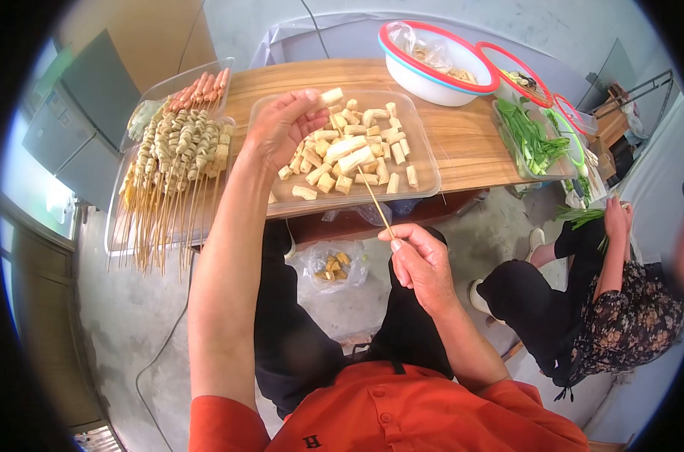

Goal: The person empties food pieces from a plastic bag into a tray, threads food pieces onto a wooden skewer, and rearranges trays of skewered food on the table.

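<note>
Between the fingertips of my left hand [285, 128] is a short, pale-yellow chunk of food [330, 96], held over the near-left part of a clear plastic tray. My right hand [421, 264] pinches the lower end of a thin wooden skewer [376, 202], which slants up and left over the tray. Larger pale chunks [355, 158] lie along the skewer's line; whether they are threaded on it I cannot tell. Its thin upper part shows near my left fingers. Many similar chunks are spread in the tray [431, 169].
At left, a tray [119, 233] holds loaded skewers [180, 143], with pink sausages [202, 89] behind. Basins [432, 79] and a box of green leaves [534, 139] stand at right. A seated person [621, 316] handles greens. A plastic bag [330, 267] lies below the wooden table [470, 154].
</note>
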Demonstrator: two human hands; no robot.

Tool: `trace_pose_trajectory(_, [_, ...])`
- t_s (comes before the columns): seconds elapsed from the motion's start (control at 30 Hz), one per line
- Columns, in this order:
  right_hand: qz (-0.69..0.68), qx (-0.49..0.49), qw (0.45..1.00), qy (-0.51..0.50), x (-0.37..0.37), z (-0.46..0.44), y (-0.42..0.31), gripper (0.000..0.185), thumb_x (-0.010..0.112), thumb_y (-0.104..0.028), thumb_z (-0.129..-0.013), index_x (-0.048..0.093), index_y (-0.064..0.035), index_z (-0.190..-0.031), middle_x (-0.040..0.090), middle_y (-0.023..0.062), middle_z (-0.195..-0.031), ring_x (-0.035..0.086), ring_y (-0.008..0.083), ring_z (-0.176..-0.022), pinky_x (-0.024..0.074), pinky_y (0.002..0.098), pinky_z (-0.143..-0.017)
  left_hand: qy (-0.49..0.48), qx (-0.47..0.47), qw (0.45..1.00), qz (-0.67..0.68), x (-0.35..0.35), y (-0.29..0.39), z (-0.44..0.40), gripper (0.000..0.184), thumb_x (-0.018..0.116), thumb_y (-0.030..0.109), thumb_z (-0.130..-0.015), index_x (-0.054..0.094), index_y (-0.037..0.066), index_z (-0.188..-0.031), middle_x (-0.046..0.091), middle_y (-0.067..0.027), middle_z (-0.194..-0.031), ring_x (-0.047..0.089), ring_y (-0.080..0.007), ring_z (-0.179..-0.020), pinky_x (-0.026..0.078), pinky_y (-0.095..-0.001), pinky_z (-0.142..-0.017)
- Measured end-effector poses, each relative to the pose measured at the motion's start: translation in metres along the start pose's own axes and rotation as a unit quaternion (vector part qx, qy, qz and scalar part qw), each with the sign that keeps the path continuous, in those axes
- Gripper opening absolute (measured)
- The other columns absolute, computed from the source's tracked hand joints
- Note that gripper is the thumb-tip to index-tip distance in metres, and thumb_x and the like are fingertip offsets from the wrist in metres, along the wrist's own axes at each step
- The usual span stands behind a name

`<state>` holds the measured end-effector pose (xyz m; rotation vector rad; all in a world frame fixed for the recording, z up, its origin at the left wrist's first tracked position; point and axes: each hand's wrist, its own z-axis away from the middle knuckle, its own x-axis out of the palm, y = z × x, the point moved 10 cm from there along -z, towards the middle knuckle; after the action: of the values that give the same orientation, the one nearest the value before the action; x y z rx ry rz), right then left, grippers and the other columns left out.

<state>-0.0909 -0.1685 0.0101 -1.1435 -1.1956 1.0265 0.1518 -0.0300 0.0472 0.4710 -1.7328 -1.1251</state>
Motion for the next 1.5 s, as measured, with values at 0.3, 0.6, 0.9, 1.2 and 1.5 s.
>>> trace_pose_trajectory(0.3, [0.002,-0.003,1.0,0.01,0.001,-0.004,0.0,0.017,0.053,-0.01,-0.097,0.06,0.0014,-0.107,0.044,-0.0036,-0.054,0.037,0.003,-0.044,0.03,0.0191,-0.042,0.002,-0.003,1.0,-0.024,0.007,0.001,0.006,0.018,0.067,0.013,-0.09,0.061,0.001,-0.101,0.065,-0.0071,-0.093,0.063,-0.0154,-0.086,0.056,-0.0281,-0.08])
trace_pose_trajectory(0.6, [-0.01,-0.008,1.0,0.012,0.005,-0.007,-0.001,0.018,0.053,-0.012,-0.097,0.06,0.0011,-0.107,0.044,-0.0034,-0.053,0.036,0.0034,-0.043,0.0288,0.0197,-0.042,0.008,-0.006,0.999,-0.048,0.011,0.001,0.008,0.014,0.066,0.01,-0.089,0.062,0.001,-0.1,0.065,-0.006,-0.093,0.063,-0.014,-0.086,0.055,-0.027,-0.08])
trace_pose_trajectory(0.9, [-0.012,-0.012,1.0,0.002,0.006,-0.008,-0.001,0.019,0.053,-0.013,-0.098,0.06,0.0002,-0.108,0.045,-0.0044,-0.058,0.037,0.0025,-0.046,0.0293,0.0198,-0.043,0.003,0.008,0.998,-0.056,0.017,0.007,0.01,0.009,0.067,0.008,-0.088,0.06,0.004,-0.093,0.063,-0.0039,-0.089,0.062,-0.0117,-0.081,0.055,-0.0246,-0.077])
trace_pose_trajectory(1.2, [-0.021,-0.026,0.999,-0.004,0.006,-0.019,-0.005,0.019,0.053,-0.014,-0.098,0.061,-0.0013,-0.109,0.045,-0.0057,-0.059,0.038,0.0015,-0.047,0.0284,0.0195,-0.044,-0.021,0.012,0.994,-0.107,0.025,0.004,0.012,0.01,0.07,0.01,-0.087,0.062,0.006,-0.091,0.063,-0.0015,-0.086,0.06,-0.0085,-0.078,0.05,-0.0212,-0.068])
trace_pose_trajectory(1.5, [-0.022,-0.024,0.999,0.016,-0.006,-0.015,0.0,0.018,0.053,-0.015,-0.098,0.062,-0.0024,-0.109,0.043,-0.0058,-0.056,0.036,0.0014,-0.046,0.0282,0.0195,-0.043,0.009,-0.021,0.992,-0.127,0.014,0.002,0.011,0.015,0.069,0.02,-0.09,0.062,0.008,-0.096,0.063,0.0018,-0.093,0.057,-0.0056,-0.085,0.049,-0.0234,-0.073])
